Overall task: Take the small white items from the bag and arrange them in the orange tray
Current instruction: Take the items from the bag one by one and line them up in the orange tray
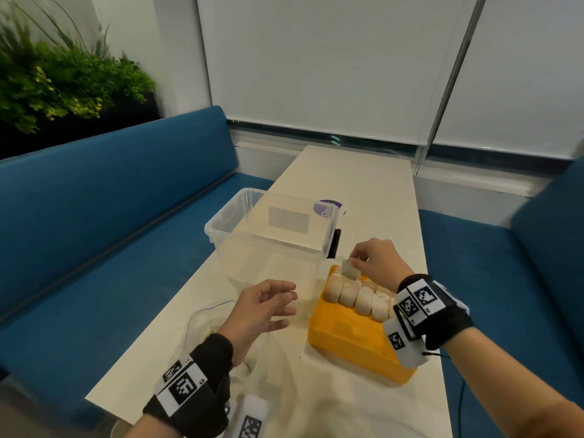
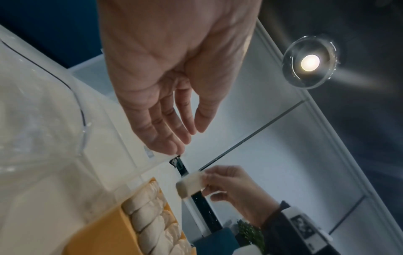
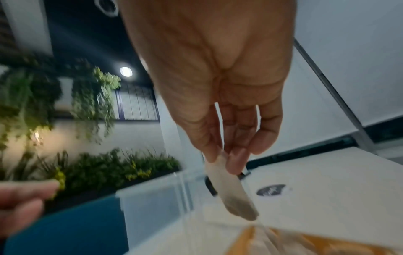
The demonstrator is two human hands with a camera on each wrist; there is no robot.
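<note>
An orange tray (image 1: 350, 339) sits on the white table with a row of several small white items (image 1: 363, 298) packed along its far side. My right hand (image 1: 376, 260) pinches one more white item (image 1: 350, 269) by its top edge, just above the tray's far left corner; the right wrist view shows the item (image 3: 231, 188) hanging from thumb and fingertips. My left hand (image 1: 268, 308) hovers with relaxed fingers and holds nothing, left of the tray, above a clear plastic bag (image 1: 218, 320) crumpled on the table. The bag's contents cannot be made out.
A clear plastic bin (image 1: 271, 232) stands behind the tray and bag. A purple round sticker (image 1: 328, 208) and a dark object (image 1: 335, 245) lie beyond it. Blue benches flank the narrow table (image 1: 347, 172); plants stand at far left.
</note>
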